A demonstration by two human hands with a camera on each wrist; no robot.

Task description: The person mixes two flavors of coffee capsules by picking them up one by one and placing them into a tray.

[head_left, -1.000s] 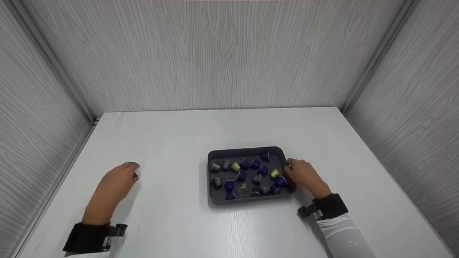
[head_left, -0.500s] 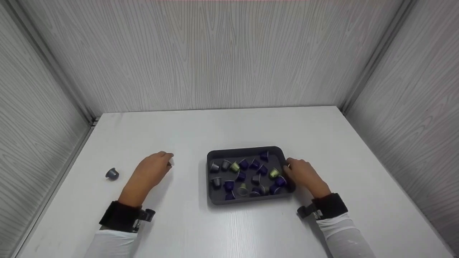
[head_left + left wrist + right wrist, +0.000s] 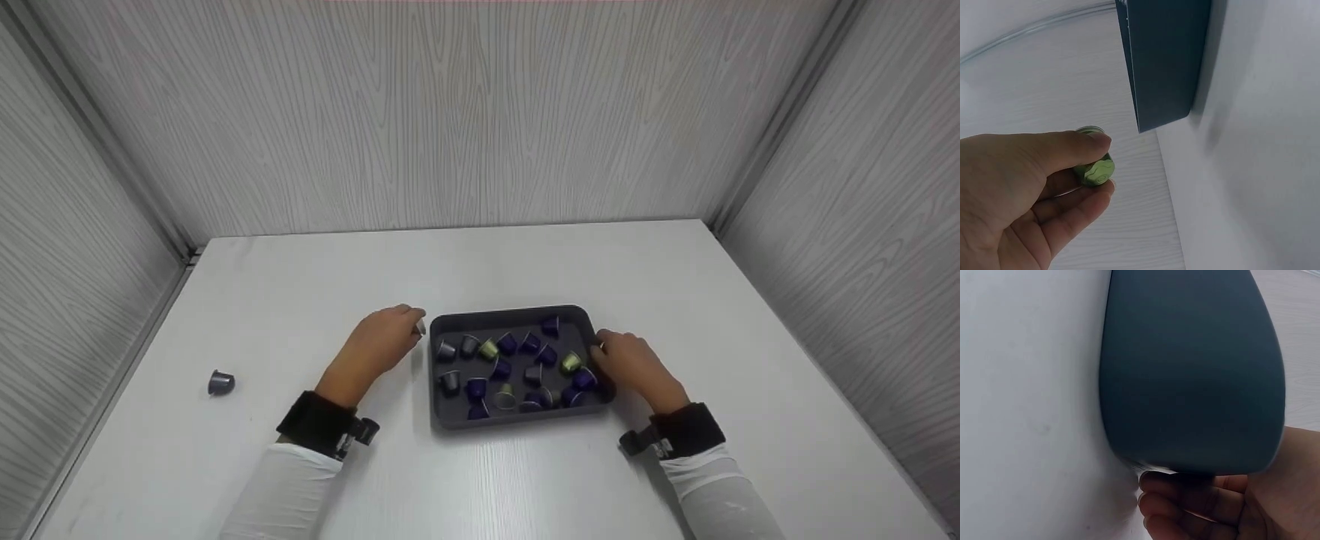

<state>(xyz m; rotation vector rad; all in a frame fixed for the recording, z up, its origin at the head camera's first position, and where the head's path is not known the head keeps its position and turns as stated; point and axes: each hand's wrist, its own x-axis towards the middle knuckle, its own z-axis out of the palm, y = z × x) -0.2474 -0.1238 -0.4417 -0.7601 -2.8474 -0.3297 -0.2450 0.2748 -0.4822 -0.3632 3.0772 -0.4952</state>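
My left hand (image 3: 379,341) pinches a green coffee capsule (image 3: 1096,170) between thumb and fingers, just left of the dark grey tray (image 3: 517,421). In the head view only the capsule's pale lid shows past the fingertips. Inside the tray lie several capsules: purple ones such as the purple capsule (image 3: 476,387), grey ones and green ones like the green capsule (image 3: 571,363). My right hand (image 3: 636,367) holds the tray by its right side, fingers curled against the outer wall in the right wrist view. A grey capsule (image 3: 221,383) lies alone on the table at left.
The white table (image 3: 517,487) carries the tray near its middle. A wood-grain panel (image 3: 457,112) rises along the table's far edge, and side panels such as the right panel (image 3: 862,247) flank it.
My left hand has moved right with the capsule, from the table's left side to beside the tray. The grey capsule has come into view and rolled nearer and left. My right hand stays put.
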